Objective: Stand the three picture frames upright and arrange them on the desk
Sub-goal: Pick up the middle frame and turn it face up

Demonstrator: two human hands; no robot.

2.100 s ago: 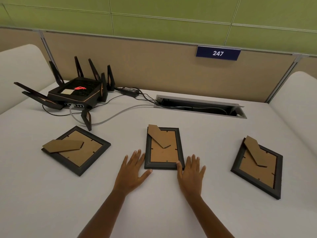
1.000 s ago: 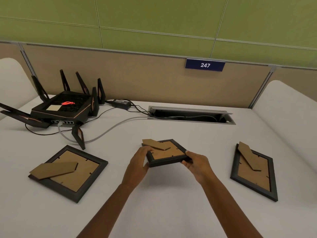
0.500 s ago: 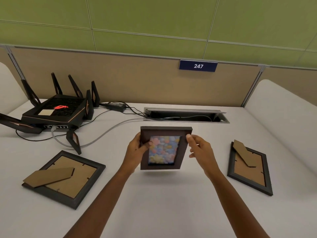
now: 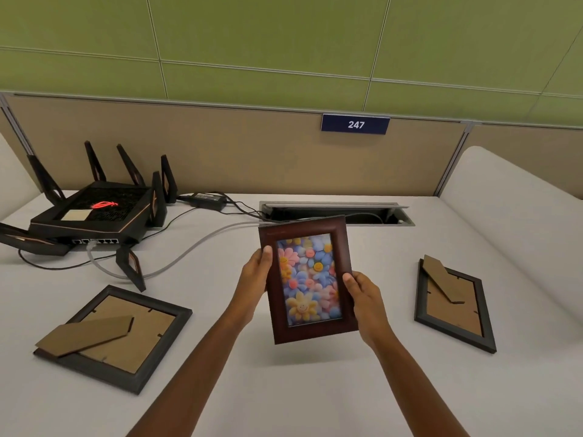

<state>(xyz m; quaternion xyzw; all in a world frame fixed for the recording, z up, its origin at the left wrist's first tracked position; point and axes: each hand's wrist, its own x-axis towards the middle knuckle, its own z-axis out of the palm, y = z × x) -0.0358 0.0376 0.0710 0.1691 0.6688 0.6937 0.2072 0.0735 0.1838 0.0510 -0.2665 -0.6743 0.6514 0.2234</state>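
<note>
I hold the middle picture frame [image 4: 307, 279] in the air above the white desk [image 4: 284, 389], its dark brown front and a colourful flower picture facing me. My left hand [image 4: 254, 274] grips its left edge and my right hand [image 4: 362, 294] grips its right edge. Its back and stand are hidden. A second frame [image 4: 116, 337] lies face down at the left, its cardboard stand folded out over the back. The third frame [image 4: 452, 302] lies face down at the right, stand flat against it.
A black router [image 4: 94, 212] with several antennas sits at the back left; its cables [image 4: 195, 244] run across the desk to an open cable tray [image 4: 334, 212]. A beige partition [image 4: 252, 152] with a "247" sign closes the back. Cushioned side walls flank the desk.
Both hands took the middle frame off the desk, lifted it and turned it over so its picture faces me. It now sits closer and slightly tilted. The other two frames have not moved.
</note>
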